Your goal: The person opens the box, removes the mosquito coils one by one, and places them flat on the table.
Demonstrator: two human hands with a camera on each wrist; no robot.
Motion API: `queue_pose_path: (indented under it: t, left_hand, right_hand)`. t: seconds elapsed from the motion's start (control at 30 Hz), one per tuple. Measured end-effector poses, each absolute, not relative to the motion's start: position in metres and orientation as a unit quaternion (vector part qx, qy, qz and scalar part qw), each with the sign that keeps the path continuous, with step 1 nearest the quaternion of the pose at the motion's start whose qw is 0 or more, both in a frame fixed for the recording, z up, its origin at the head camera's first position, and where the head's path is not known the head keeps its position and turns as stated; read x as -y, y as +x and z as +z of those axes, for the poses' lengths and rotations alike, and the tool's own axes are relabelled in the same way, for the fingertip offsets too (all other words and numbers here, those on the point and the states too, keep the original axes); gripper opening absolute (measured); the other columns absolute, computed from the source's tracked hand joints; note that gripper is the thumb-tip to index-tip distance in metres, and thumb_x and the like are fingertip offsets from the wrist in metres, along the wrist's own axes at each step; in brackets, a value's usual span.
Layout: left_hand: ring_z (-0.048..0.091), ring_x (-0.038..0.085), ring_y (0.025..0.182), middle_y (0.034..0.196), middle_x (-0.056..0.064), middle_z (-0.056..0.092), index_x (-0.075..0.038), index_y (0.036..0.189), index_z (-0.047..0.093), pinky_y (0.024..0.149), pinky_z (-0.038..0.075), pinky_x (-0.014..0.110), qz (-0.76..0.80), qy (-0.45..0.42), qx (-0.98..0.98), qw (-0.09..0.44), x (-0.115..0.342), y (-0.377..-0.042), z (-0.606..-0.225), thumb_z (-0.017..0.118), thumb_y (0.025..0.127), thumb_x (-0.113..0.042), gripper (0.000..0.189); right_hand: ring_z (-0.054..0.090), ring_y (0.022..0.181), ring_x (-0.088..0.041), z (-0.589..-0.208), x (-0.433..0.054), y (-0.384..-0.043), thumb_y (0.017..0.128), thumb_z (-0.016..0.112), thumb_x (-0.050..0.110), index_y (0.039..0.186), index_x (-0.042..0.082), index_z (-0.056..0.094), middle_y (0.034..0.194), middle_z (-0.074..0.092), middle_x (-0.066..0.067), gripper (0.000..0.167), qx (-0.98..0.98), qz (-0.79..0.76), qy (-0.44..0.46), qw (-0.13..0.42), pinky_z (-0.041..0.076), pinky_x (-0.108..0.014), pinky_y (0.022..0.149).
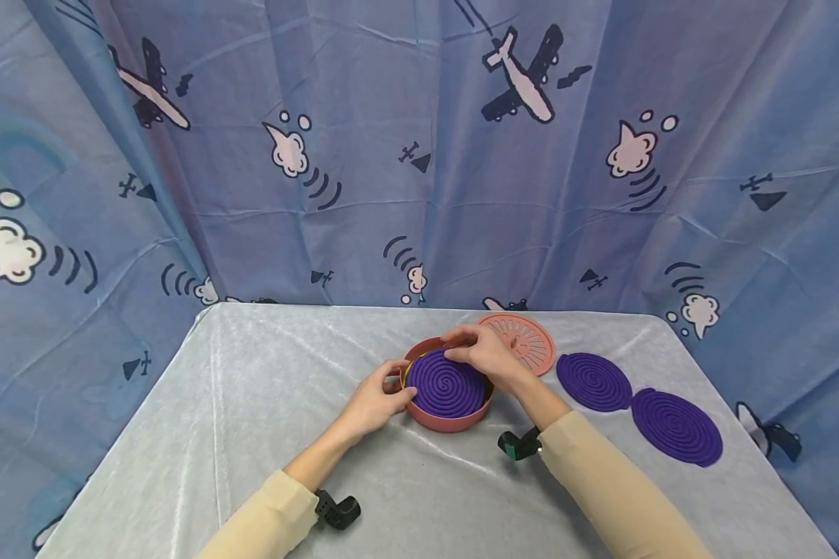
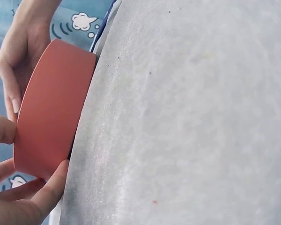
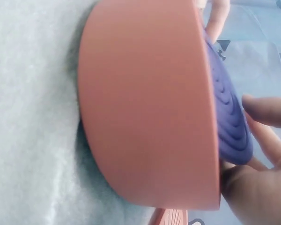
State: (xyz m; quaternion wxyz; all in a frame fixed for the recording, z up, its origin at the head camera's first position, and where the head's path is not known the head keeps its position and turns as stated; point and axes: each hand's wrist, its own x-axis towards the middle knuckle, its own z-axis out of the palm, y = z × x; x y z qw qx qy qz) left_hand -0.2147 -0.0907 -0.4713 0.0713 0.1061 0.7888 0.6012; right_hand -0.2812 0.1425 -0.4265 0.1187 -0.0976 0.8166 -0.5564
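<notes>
A purple spiral mosquito coil [image 1: 445, 383] lies tilted at the mouth of a round coral box [image 1: 446, 423]. My right hand [image 1: 488, 355] pinches its far right edge; the right wrist view shows the coil [image 3: 232, 112] sticking out above the rim, between thumb and fingers. On the left side, my left hand [image 1: 381, 398] holds the box, fingers against its wall and the thumb near the coil's edge. The left wrist view has those fingertips on the box wall [image 2: 56, 108]. A bit of yellow shows inside the rim; the box's bottom is hidden.
Behind the right hand lies a coral slotted lid [image 1: 531, 341]. Two more purple coils, one nearer [image 1: 594, 382] and one farther right [image 1: 677, 427], lie flat on the pale cloth-covered table [image 1: 287, 365]. A blue printed curtain [image 1: 363, 155] surrounds the table's back and sides.
</notes>
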Motion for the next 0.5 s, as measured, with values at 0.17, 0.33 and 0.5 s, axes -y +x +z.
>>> queue_pose_path:
  t: [0.17, 0.33, 0.5]
  left_hand:
    - [0.064, 0.029, 0.113, 0.138, 0.020, 0.054, -0.009, 0.140, 0.056, 0.079, 0.061, 0.031, 0.598, 0.106, -0.791, 0.071, 0.0902, -0.2138, -0.4708, 0.070, 0.095, -0.016, 0.047]
    - [0.064, 0.030, 0.114, 0.138, 0.020, 0.054, -0.009, 0.140, 0.056, 0.079, 0.061, 0.032, 0.599, 0.102, -0.791, 0.066, 0.0895, -0.2135, -0.4712, 0.070, 0.095, -0.015, 0.047]
    - [0.064, 0.029, 0.115, 0.139, 0.019, 0.054, -0.011, 0.140, 0.056, 0.080, 0.061, 0.032, 0.600, 0.099, -0.791, 0.071, 0.0892, -0.2135, -0.4703, 0.070, 0.095, -0.016, 0.047]
  right_hand:
    - [0.063, 0.104, -0.025, -0.4242, -0.1433, -0.2802, 0.091, 0.071, 0.000, 0.121, 0.000, 0.069, 0.119, 0.067, -0.017, 0.030, -0.809, -0.564, -0.091, 0.139, 0.054, -0.032, 0.089]
    - [0.063, 0.104, -0.024, -0.4250, -0.1435, -0.2792, 0.090, 0.073, 0.000, 0.120, 0.002, 0.070, 0.119, 0.067, -0.015, 0.030, -0.808, -0.564, -0.084, 0.150, 0.055, -0.032, 0.090]
    - [0.063, 0.108, -0.026, -0.4264, -0.1440, -0.2772, 0.089, 0.073, -0.003, 0.119, 0.004, 0.071, 0.122, 0.067, -0.013, 0.032, -0.806, -0.564, -0.077, 0.159, 0.055, -0.035, 0.093]
